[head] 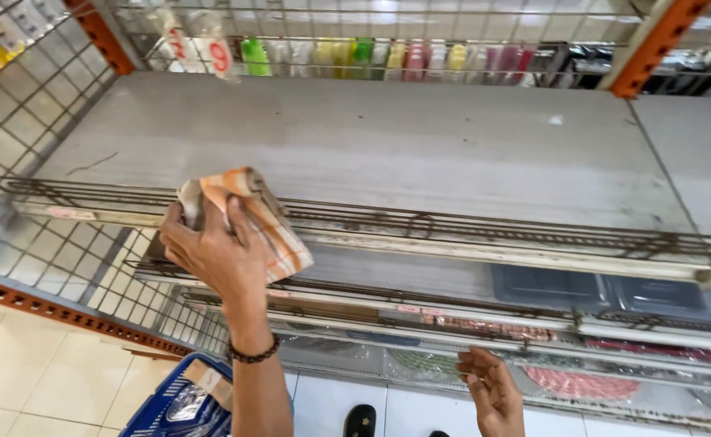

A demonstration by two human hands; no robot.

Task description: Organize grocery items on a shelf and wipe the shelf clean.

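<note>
- The orange and white cloth (pixel 246 218) is bunched in the left hand (pixel 214 251), fingers clenched around it, at the front edge of the shelf (pixel 420 150).
- The cloth could snag on the rusty wire rail (pixel 469 226) along this edge.
- The right hand (pixel 493 392) hangs lower, fingers loose, holding nothing.
- Much bare board stays behind the rail.
- A blue basket (pixel 181 400) stands below.

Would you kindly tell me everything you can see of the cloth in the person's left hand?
The cloth is a soft-looking rag, patterned in orange, cream and grey. It is folded or bunched into a thick pad rather than spread out. The left hand grips it from below and behind, fingers wrapped over its near side. It is held at the rusty wire rail along the front edge of the grey shelf, seemingly pressed against the rail.
</note>
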